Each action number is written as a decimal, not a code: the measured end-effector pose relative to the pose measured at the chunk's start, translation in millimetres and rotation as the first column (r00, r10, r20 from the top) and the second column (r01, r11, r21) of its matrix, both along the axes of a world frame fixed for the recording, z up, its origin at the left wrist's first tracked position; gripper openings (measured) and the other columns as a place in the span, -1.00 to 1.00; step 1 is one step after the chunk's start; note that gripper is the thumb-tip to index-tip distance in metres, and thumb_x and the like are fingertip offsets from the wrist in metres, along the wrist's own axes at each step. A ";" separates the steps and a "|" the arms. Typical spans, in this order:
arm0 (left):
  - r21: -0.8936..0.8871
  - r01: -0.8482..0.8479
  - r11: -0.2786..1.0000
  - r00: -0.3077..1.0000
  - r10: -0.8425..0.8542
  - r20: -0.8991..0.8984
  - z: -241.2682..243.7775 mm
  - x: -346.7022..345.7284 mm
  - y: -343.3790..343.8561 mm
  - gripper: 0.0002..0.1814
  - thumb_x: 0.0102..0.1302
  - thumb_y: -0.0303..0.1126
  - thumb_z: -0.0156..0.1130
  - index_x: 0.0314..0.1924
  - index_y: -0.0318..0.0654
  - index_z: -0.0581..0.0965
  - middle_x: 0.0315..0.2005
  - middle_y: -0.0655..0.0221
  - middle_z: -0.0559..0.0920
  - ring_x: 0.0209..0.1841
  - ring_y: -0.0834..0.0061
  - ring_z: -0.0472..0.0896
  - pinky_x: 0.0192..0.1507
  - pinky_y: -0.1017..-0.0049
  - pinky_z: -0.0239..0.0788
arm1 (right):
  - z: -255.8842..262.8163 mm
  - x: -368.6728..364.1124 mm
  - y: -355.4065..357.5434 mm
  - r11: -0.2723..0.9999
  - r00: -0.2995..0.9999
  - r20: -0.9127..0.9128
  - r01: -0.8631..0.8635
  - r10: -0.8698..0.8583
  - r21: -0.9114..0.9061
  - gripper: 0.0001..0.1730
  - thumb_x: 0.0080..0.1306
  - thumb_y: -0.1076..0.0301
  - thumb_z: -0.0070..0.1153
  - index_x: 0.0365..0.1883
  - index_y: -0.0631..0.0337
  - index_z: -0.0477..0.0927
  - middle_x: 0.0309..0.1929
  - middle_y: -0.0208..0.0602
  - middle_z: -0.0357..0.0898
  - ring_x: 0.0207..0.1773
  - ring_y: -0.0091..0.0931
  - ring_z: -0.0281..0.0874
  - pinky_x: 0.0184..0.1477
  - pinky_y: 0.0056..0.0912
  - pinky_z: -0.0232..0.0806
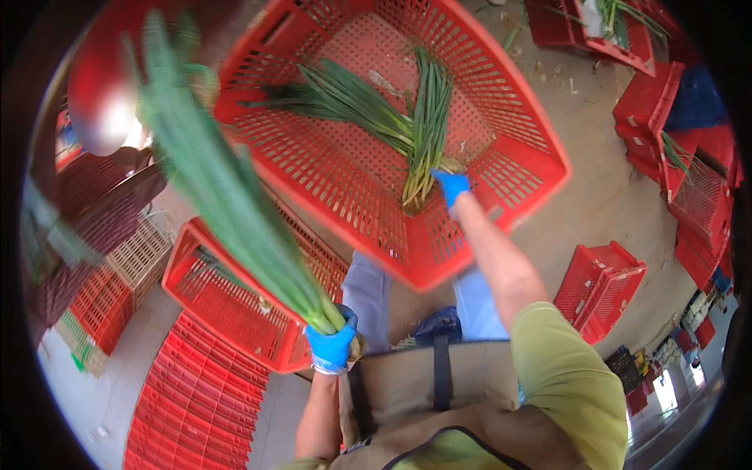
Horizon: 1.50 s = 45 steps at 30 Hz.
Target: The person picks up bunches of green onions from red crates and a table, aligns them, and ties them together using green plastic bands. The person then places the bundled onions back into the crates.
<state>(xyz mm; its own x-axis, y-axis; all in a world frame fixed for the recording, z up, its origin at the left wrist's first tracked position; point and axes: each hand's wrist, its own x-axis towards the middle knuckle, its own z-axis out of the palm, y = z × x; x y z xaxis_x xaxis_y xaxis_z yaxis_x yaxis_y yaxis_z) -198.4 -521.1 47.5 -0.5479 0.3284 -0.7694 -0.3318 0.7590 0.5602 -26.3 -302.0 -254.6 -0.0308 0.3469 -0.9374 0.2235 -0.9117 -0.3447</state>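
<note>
My left hand [332, 343], in a blue glove, grips a bunch of long green onions [235, 205] by the pale stems near the roots. Their leaves extend up and to the left, blurred toward the tips. A large red plastic crate [529, 147] with slotted walls stands before me. Inside it lie two overlapping bundles of green onions, one upright in view [432, 123] and one slanting left [352, 100]. Also gloved in blue, my right hand [452, 187] reaches into the crate at the root ends of the upright bundle; whether its fingers close around the stems cannot be seen clearly.
Left of my legs is another red crate [229, 294] holding a few green leaves, beside a stack of nested red crates [194, 399]. More red crates [599, 288] stand at right on the floor [587, 194]. Crates with greens [617, 35] are at upper right.
</note>
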 end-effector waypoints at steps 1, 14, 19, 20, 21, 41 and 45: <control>0.043 -0.018 0.999 1.000 0.019 -0.020 -29.6 -3.3 10.6 -0.76 -0.03 -0.58 0.23 -0.27 -0.38 0.54 -0.37 0.31 0.60 -0.34 0.48 0.56 -0.25 0.49 0.41 | -38.1 -10.4 -11.4 0.999 0.997 0.081 0.002 -0.006 0.054 -0.35 0.04 0.16 0.33 0.03 0.33 0.42 0.05 -0.03 0.45 0.01 -0.28 0.46 0.04 -0.21 0.34; 0.072 0.001 0.997 1.000 -0.001 0.009 -143.6 -14.8 66.2 -0.58 -0.01 -0.66 0.21 -0.06 -0.39 0.46 -0.18 0.28 0.58 -0.13 0.46 0.54 -0.04 0.46 0.36 | -125.5 -64.2 -95.5 0.760 0.860 0.414 -0.476 0.297 0.443 -0.53 -0.01 0.54 0.14 -0.06 0.35 0.43 -0.15 0.04 0.49 -0.12 -0.20 0.48 -0.11 -0.21 0.34; 0.053 -0.246 0.968 0.968 0.243 0.064 -152.8 -16.9 71.9 -0.60 -0.02 -0.69 0.16 -0.09 -0.38 0.46 -0.24 0.30 0.56 -0.20 0.48 0.54 -0.09 0.48 0.37 | -134.0 -59.3 -57.3 0.351 0.554 0.673 -0.832 0.490 0.429 -0.33 -0.07 0.42 0.29 0.05 0.35 0.36 0.06 0.07 0.37 0.12 -0.12 0.33 0.13 -0.14 0.22; 0.047 -0.226 0.973 0.973 0.223 0.064 -155.6 -19.4 72.5 -0.61 -0.02 -0.68 0.17 -0.10 -0.38 0.46 -0.25 0.30 0.56 -0.20 0.48 0.54 -0.10 0.49 0.38 | -164.6 -54.5 -46.5 0.282 0.507 0.772 -0.860 0.384 0.424 -0.28 -0.08 0.39 0.32 0.08 0.34 0.33 0.08 0.06 0.35 0.14 -0.11 0.31 0.15 -0.14 0.21; 0.037 -0.212 0.977 0.976 0.209 0.060 -158.2 -21.0 70.9 -0.61 -0.02 -0.68 0.18 -0.11 -0.38 0.46 -0.26 0.31 0.55 -0.21 0.48 0.54 -0.11 0.49 0.39 | -189.0 -51.5 -40.0 0.211 0.455 0.848 -0.888 0.272 0.409 -0.23 -0.10 0.35 0.34 0.11 0.32 0.30 0.09 0.06 0.33 0.15 -0.10 0.29 0.18 -0.13 0.19; 0.017 -0.227 0.974 0.971 0.225 0.077 -159.4 -24.5 71.4 -0.66 0.00 -0.69 0.19 -0.15 -0.38 0.47 -0.29 0.29 0.57 -0.23 0.46 0.58 -0.21 0.49 0.48 | -49.9 -41.5 -42.9 0.283 0.597 0.567 -0.788 0.568 0.546 -0.53 0.05 0.52 -0.01 0.00 0.25 0.46 0.11 -0.07 0.40 -0.04 -0.19 0.49 -0.05 -0.24 0.38; 0.035 -0.210 0.977 0.975 0.206 0.079 -161.7 -23.8 71.9 -0.66 0.00 -0.69 0.19 -0.15 -0.38 0.47 -0.29 0.29 0.57 -0.23 0.47 0.58 -0.21 0.50 0.48 | 12.2 -30.5 -43.3 0.378 0.708 0.452 -0.686 0.542 0.622 -0.57 0.01 0.55 0.00 -0.07 0.27 0.50 0.06 -0.08 0.44 0.00 -0.19 0.48 -0.02 -0.27 0.37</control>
<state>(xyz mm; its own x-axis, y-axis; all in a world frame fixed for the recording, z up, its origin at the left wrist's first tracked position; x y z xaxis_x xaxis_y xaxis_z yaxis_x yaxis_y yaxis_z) -222.2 -449.2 -114.2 -0.5493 0.2470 -0.7983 -0.5219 0.6446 0.5586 -56.8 -345.3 -242.4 -0.4161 0.8177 -0.3978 0.7261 0.0354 -0.6867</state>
